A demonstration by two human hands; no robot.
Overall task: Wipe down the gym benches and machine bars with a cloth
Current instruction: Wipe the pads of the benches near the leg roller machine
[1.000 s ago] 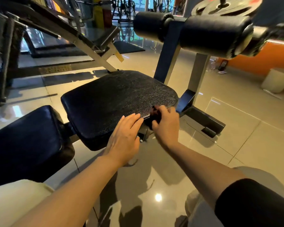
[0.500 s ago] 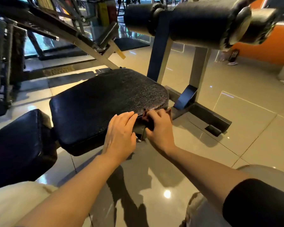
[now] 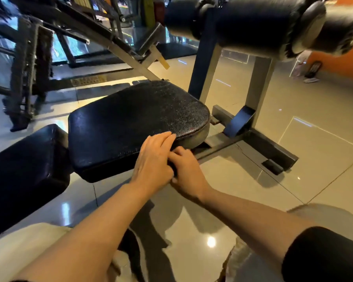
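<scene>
The left hand (image 3: 154, 159) lies flat, fingers together, on the seat pad (image 3: 130, 123) near edge. The right hand (image 3: 186, 171) curls beside it; what it grips cannot be told

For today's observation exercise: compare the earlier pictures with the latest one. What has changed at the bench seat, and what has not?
The right hand has slid along the seat pad's near edge toward the left hand, which now overlaps it; the dark cloth it was gripping is now almost hidden. The left hand stays flat on the pad, and the roller pads are unmoved.
</scene>
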